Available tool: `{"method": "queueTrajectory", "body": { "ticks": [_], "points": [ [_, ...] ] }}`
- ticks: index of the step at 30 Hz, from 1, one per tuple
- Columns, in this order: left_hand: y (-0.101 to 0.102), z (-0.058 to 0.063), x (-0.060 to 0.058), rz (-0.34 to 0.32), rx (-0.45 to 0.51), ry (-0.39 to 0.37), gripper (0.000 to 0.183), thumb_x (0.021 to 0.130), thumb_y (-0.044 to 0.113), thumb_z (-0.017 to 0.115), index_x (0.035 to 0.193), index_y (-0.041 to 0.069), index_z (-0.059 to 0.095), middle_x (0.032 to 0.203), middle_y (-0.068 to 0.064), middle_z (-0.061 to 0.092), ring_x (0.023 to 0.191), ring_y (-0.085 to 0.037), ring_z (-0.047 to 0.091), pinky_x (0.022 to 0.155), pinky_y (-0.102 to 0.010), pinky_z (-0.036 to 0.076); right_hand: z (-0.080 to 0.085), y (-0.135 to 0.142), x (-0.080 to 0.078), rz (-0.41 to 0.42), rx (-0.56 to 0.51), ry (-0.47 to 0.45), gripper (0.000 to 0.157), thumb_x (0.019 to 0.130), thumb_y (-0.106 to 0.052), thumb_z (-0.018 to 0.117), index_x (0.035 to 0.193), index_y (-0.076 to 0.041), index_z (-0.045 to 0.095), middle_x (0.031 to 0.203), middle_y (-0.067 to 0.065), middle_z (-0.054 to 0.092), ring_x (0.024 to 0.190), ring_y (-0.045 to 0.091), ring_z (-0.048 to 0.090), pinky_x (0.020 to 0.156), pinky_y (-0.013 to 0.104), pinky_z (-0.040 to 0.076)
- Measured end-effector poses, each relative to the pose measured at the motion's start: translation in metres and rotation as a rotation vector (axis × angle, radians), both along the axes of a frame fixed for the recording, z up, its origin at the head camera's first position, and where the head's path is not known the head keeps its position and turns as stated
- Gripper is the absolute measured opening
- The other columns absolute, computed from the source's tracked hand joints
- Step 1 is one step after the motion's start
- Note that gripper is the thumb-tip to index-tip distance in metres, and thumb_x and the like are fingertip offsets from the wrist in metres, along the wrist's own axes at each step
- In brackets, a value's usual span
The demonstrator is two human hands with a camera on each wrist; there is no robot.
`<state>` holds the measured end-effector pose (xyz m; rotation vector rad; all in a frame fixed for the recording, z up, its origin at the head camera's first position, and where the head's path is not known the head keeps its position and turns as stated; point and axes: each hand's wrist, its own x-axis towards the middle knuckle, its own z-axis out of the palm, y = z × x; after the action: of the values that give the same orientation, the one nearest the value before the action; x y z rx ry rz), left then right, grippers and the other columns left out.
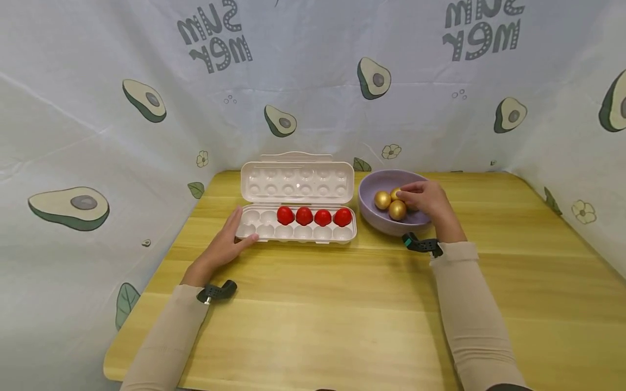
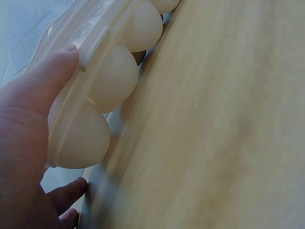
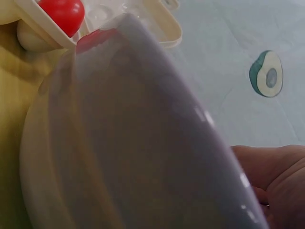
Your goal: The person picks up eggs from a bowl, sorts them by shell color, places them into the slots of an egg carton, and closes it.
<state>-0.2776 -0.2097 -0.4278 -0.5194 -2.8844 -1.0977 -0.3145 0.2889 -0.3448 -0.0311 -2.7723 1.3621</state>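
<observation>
The right hand point(image 1: 426, 201) reaches into the purple bowl point(image 1: 371, 213) at the far right of the egg box, its fingers curled down over the gold eggs point(image 1: 389, 203). It seems to be closing on the far one, which its fingertips cover, but whether it truly grips it cannot be told from the head view, and the right wrist view shows only the bowl's outer wall point(image 3: 143, 143) and a bit of palm. Two more gold eggs lie bare in the bowl, just left of the fingers, touching each other.

The left hand point(image 1: 230, 241) lies flat on the table point(image 1: 313, 304) with straight fingers against the near left corner of the egg box point(image 1: 298, 231), steadying it; the left wrist view shows a fingertip point(image 2: 66, 57) pressed on the box's rim above the rounded cups.

The box stands open, its lid point(image 1: 297, 182) tipped back toward the far side. Four red eggs point(image 1: 314, 216) sit in the far row, filling its right-hand cups; the two left cups of that row and the whole near row are bare.

By my reading, the loading is at about a third: the red eggs are in, no gold egg has reached the box, and the three in the bowl are left to carry over.
</observation>
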Motion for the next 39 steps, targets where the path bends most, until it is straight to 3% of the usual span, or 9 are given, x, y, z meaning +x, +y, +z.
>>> {"method": "queueTrajectory", "body": {
  "ticks": [7, 14, 24, 39],
  "points": [
    [0.0010, 0.0009, 0.0008, -0.004, 0.005, -0.004, 0.096, 0.092, 0.052, 0.058, 0.156, 0.009, 0.001, 0.162, -0.008, -0.002, 0.147, -0.031, 0.004, 0.116, -0.054, 0.010, -0.0026, -0.0007, -0.0012, 0.000, 0.060, -0.015, 0.046, 0.091, -0.029, 0.068, 0.120, 0.006, 0.063, 0.117, 0.027, 0.063, 0.091, 0.025, 0.066, 0.071, 0.024, 0.055],
    [0.0007, 0.0016, 0.0013, 0.000, 0.006, -0.004, 0.095, 0.092, 0.052, 0.057, 0.156, 0.008, 0.002, 0.162, -0.007, -0.002, 0.147, -0.030, 0.004, 0.116, -0.053, 0.010, -0.0040, -0.0024, -0.0024, 0.009, 0.102, -0.011, 0.044, 0.091, -0.028, 0.069, 0.119, 0.006, 0.064, 0.117, 0.026, 0.063, 0.089, 0.021, 0.063, 0.066, 0.018, 0.051],
    [-0.0001, 0.0005, 0.0008, 0.003, -0.001, -0.006, 0.095, 0.092, 0.053, 0.057, 0.156, 0.009, 0.002, 0.162, -0.007, -0.002, 0.147, -0.030, 0.004, 0.116, -0.054, 0.010, -0.0073, -0.0022, -0.0043, 0.098, 0.242, 0.045, 0.041, 0.091, -0.028, 0.068, 0.117, 0.003, 0.067, 0.118, 0.024, 0.065, 0.109, 0.036, 0.060, 0.092, 0.046, 0.046],
    [0.0005, 0.0007, -0.0012, 0.004, 0.004, -0.013, 0.095, 0.092, 0.054, 0.057, 0.156, 0.009, 0.002, 0.162, -0.007, -0.002, 0.147, -0.030, 0.003, 0.116, -0.054, 0.010, -0.0053, -0.0071, -0.0010, 0.272, 0.310, -0.003, 0.035, 0.086, -0.029, 0.074, 0.107, -0.001, 0.072, 0.102, 0.012, 0.071, 0.090, 0.024, 0.060, 0.078, 0.032, 0.047]
  ]
}}
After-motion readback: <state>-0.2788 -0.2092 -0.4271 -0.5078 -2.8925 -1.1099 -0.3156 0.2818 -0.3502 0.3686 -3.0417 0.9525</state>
